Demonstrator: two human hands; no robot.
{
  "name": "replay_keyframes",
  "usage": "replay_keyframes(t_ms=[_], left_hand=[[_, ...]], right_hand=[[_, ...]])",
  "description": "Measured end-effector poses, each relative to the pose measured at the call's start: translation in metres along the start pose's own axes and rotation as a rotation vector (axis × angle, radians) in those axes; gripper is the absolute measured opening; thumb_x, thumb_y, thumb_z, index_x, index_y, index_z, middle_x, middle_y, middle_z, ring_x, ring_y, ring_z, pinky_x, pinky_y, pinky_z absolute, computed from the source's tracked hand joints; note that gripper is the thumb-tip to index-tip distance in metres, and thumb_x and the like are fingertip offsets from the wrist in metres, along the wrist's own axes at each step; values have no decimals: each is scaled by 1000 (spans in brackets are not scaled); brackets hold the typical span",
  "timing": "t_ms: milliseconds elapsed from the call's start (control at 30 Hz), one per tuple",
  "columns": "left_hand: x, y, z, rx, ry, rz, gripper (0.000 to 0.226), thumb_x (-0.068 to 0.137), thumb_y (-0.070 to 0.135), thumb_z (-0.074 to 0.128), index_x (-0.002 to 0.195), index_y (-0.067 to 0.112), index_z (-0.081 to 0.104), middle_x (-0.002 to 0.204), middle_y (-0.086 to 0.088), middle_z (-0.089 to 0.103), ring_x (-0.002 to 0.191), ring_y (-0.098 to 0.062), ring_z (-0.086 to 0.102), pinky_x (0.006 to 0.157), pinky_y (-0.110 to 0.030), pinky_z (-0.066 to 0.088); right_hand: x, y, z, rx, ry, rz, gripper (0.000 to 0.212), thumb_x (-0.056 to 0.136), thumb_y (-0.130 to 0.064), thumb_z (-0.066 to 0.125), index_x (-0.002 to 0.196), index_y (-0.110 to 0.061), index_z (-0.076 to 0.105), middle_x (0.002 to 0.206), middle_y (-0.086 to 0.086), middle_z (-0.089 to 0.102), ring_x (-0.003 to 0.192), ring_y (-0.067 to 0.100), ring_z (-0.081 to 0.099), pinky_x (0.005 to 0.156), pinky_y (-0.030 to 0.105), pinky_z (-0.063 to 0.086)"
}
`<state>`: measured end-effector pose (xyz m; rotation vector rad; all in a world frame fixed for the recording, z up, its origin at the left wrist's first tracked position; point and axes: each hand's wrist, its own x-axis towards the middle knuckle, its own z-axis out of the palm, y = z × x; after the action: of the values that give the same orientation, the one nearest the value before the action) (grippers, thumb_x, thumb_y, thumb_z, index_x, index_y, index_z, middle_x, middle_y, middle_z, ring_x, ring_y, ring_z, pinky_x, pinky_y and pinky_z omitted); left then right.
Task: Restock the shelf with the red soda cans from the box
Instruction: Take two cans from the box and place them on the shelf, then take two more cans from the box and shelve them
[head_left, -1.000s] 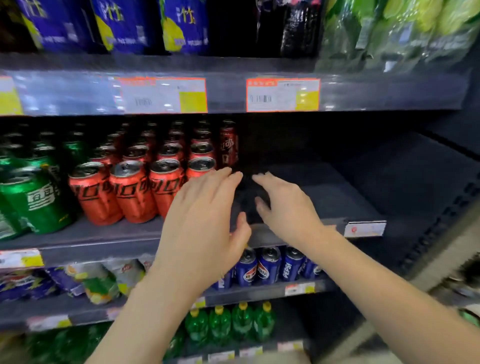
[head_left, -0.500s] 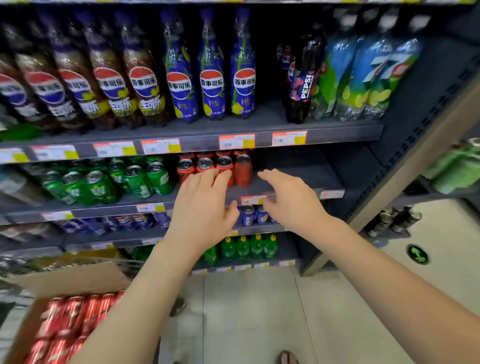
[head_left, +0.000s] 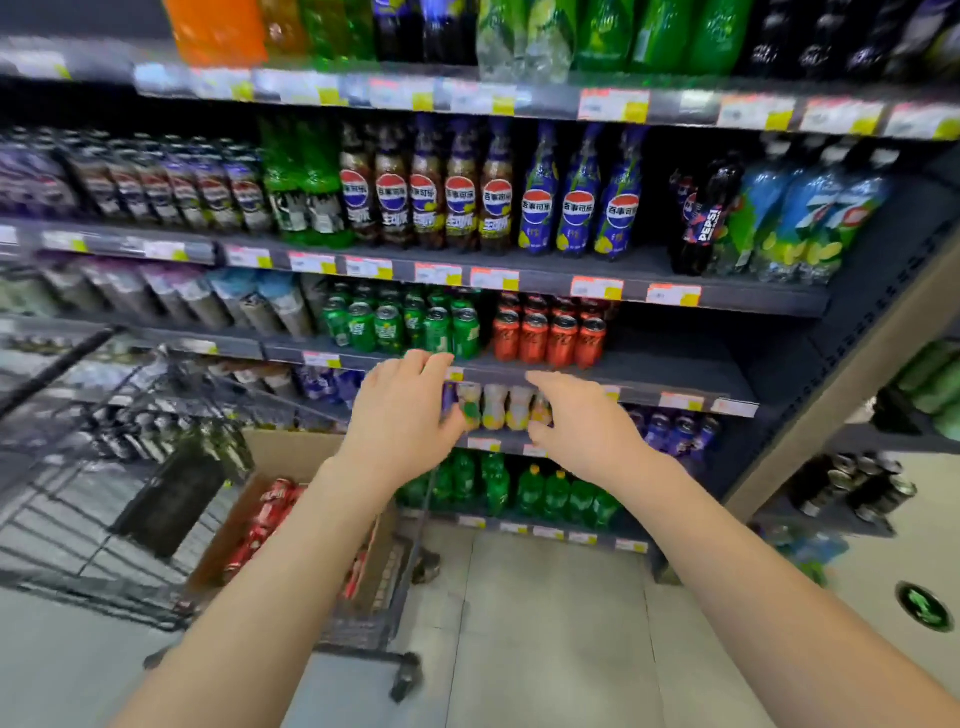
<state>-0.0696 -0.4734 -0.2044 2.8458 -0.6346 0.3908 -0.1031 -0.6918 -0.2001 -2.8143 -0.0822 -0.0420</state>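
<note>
Shelf (head_left: 649, 376): bare space beside red cans (head_left: 550, 338).
Hands: left hand (head_left: 402, 415), right hand (head_left: 582, 426), grip spread, empty.
Risk: box (head_left: 270, 519) is low and blurred; a hasty grab may drop cans.

Shop aisle, price-tagged shelves (head_left: 597, 376), bottled drinks (head_left: 576, 208), trolley (head_left: 130, 467)

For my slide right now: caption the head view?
Both empty hands, left hand and right hand, before shelved red soda cans.
</note>
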Motion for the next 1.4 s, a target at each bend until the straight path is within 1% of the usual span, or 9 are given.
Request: replay_keyframes(t_ms=[167, 300, 533, 633, 700, 900, 1067, 1233, 1400], left_hand=[[-96, -29, -34, -103, -106, -147, 61, 96, 46, 60, 150, 21, 45, 138, -7, 56, 123, -32, 57, 96, -45, 51], [-150, -59, -62, -78, -137, -200, 60, 95, 45, 57, 149, 21, 44, 137, -7, 55, 122, -32, 57, 97, -46, 51], [-199, -132, -89, -26, -120, -243, 63, 94, 52, 55, 149, 23, 45, 136, -4, 58, 119, -28, 60, 95, -45, 54], [-211, -177, -86, -61, -167, -292, 61, 95, 51, 54, 149, 23, 44, 134, -3, 58, 116, -26, 60, 94, -45, 54], [-215, -213, -80, -78, -195, -325, 59, 96, 50, 54, 148, 22, 45, 130, -4, 58, 112, -25, 61, 90, -44, 55], [-203, -325, -39, -37, -274, -330, 55, 98, 48, 48, 142, 15, 48, 132, -11, 59, 116, -32, 61, 93, -47, 54], [-182, -396, -2, -41, -354, -277, 54, 97, 47, 49, 142, 17, 49, 126, -10, 60, 111, -34, 63, 88, -46, 55], [-161, -438, 38, -33, -458, -251, 44, 97, 46, 51, 132, 19, 53, 122, -10, 61, 110, -34, 62, 88, -45, 52], [-137, -452, 91, -37, -582, -230, 44, 96, 45, 51, 130, 17, 53, 126, -12, 60, 113, -37, 60, 93, -47, 50]], right_hand=[[-58, -68, 28, 20, -47, -54, 67, 98, -28, 61, 158, -22, 31, 158, 1, 42, 138, 26, 48, 100, 44, 51], [-87, -121, 43, 30, -76, -108, 65, 100, -27, 60, 158, -20, 32, 160, 0, 39, 141, 23, 45, 102, 40, 49], [-77, -204, 73, 4, -98, -186, 66, 99, -31, 59, 158, -22, 31, 160, -1, 39, 142, 24, 44, 105, 45, 49], [-60, -238, 97, 5, -140, -200, 63, 99, -29, 58, 157, -23, 33, 157, 1, 44, 135, 25, 52, 99, 45, 54], [-46, -259, 118, 5, -174, -200, 62, 99, -28, 58, 157, -23, 35, 155, 1, 47, 129, 25, 57, 92, 41, 56], [14, -324, 200, -29, -286, -127, 63, 100, -29, 56, 158, -20, 34, 160, 2, 40, 142, 22, 44, 110, 40, 46], [60, -367, 250, -34, -339, -58, 56, 98, -30, 58, 151, -21, 43, 150, 4, 52, 132, 26, 53, 102, 44, 51], [92, -379, 284, 41, -368, 21, 44, 92, -24, 56, 136, -19, 57, 134, 6, 64, 120, 29, 61, 94, 46, 55], [125, -353, 317, 96, -384, 139, 47, 93, -23, 60, 140, -16, 56, 137, 7, 63, 122, 29, 61, 98, 45, 54]])
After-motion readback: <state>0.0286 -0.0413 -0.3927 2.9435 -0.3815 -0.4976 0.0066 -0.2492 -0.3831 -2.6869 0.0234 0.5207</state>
